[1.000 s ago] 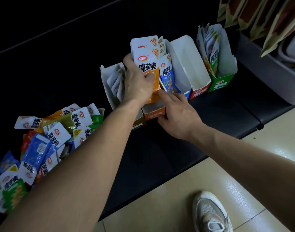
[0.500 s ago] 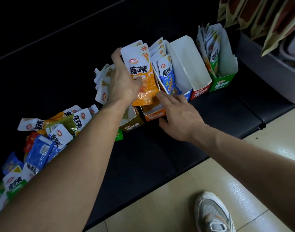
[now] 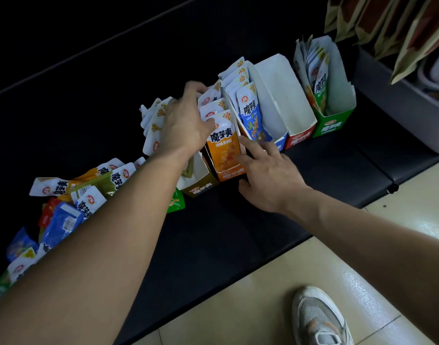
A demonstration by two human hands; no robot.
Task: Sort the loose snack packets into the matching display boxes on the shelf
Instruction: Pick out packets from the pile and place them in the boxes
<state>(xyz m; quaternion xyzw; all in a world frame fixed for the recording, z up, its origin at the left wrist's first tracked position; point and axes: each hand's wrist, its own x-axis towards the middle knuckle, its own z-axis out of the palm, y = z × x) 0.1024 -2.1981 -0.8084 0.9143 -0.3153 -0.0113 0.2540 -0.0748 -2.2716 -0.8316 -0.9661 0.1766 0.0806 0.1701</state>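
Observation:
Several orange snack packets (image 3: 222, 145) stand in the orange display box (image 3: 230, 174) in the middle of the black shelf (image 3: 213, 245). My left hand (image 3: 186, 123) grips the tops of these packets, its thumb on the front one. My right hand (image 3: 268, 175) rests with straight fingers against the right side of the orange box, thumb at its lower front corner. To the left stands an olive box (image 3: 198, 189) of white-backed packets. A blue box (image 3: 279, 145) with blue packets, a red box (image 3: 300, 138) showing no packets and a green box (image 3: 333, 125) follow on the right. Loose packets (image 3: 64, 210) lie piled far left.
A green packet (image 3: 175, 203) lies flat beside the olive box. A grey bin (image 3: 387, 115) stands at the shelf's right end under hanging brown bags (image 3: 387, 26). My shoe (image 3: 318, 317) is on the tiled floor below the shelf edge.
My left hand has lowered the orange packets from above the row down into the orange box. My right hand has stayed at the box's front right.

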